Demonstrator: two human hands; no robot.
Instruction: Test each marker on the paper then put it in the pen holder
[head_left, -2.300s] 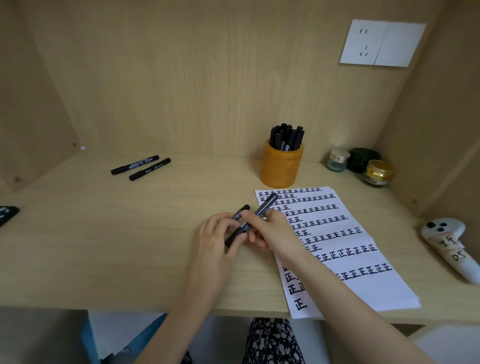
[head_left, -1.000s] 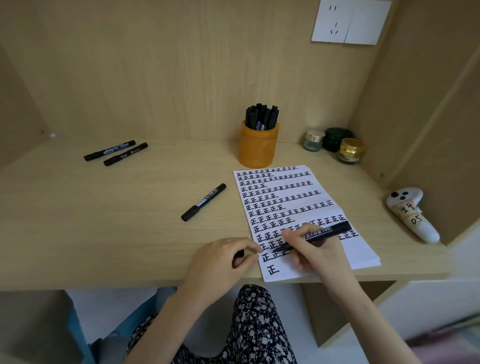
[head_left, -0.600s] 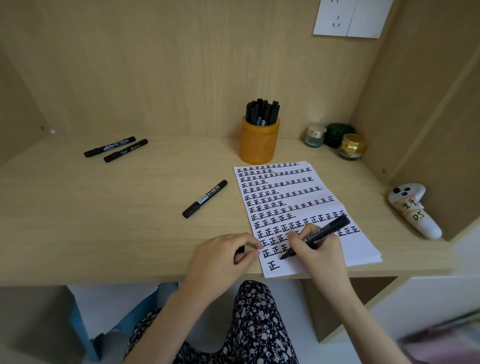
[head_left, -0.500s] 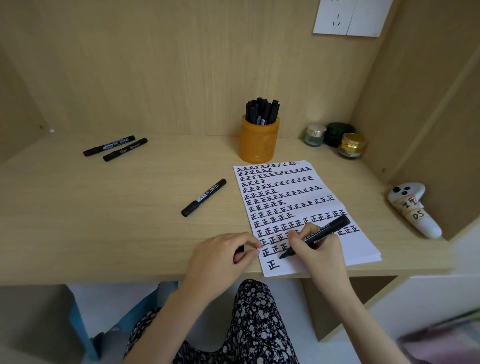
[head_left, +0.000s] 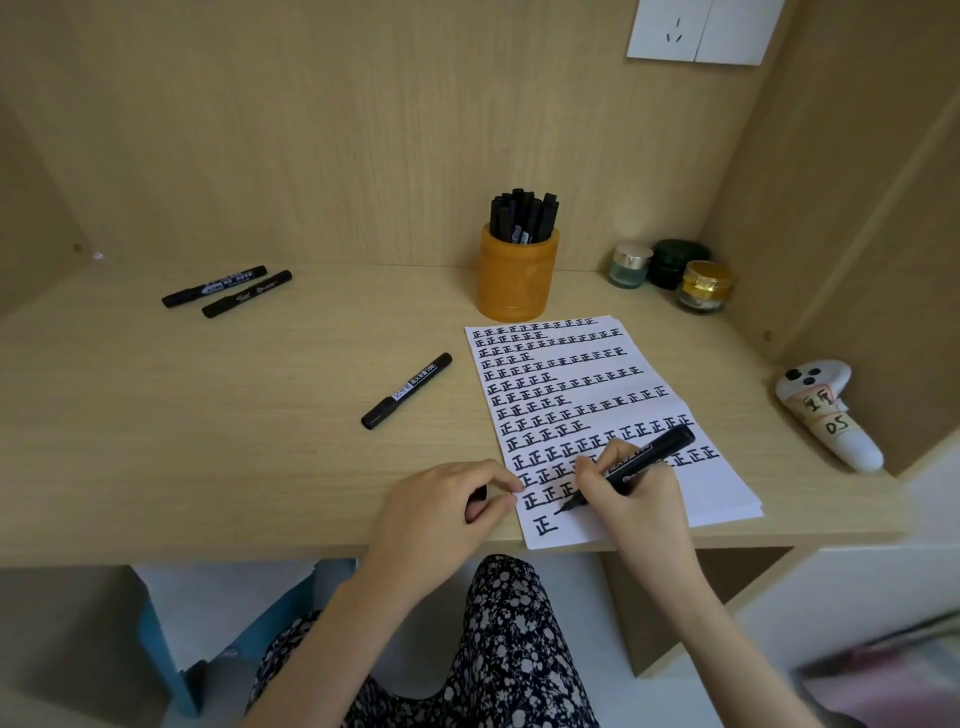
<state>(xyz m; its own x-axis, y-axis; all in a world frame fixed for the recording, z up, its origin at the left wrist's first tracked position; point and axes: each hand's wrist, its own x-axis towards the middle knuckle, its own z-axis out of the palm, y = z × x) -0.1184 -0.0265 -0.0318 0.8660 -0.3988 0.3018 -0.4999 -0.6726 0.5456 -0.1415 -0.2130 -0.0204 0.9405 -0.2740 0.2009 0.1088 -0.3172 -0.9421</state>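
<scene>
The marker (head_left: 640, 460), pinched between the right hand's (head_left: 639, 499) fingers, touches its tip to the paper (head_left: 719, 496) just below the grip. The left hand (head_left: 441, 514), alongside, curls round what looks like the cap (head_left: 477, 494). If the sheet shifts under the stroke, the ink may smear.

Bare desk (head_left: 234, 441) stretches between the loose marker (head_left: 407, 390) and the far-left pair (head_left: 247, 293). The holder (head_left: 518, 280), crammed with markers (head_left: 522, 215), stands just beyond the paper (head_left: 597, 374). Jars (head_left: 675, 265) crowd the right corner, and a controller (head_left: 826, 415) lies by the right wall (head_left: 857, 234).
</scene>
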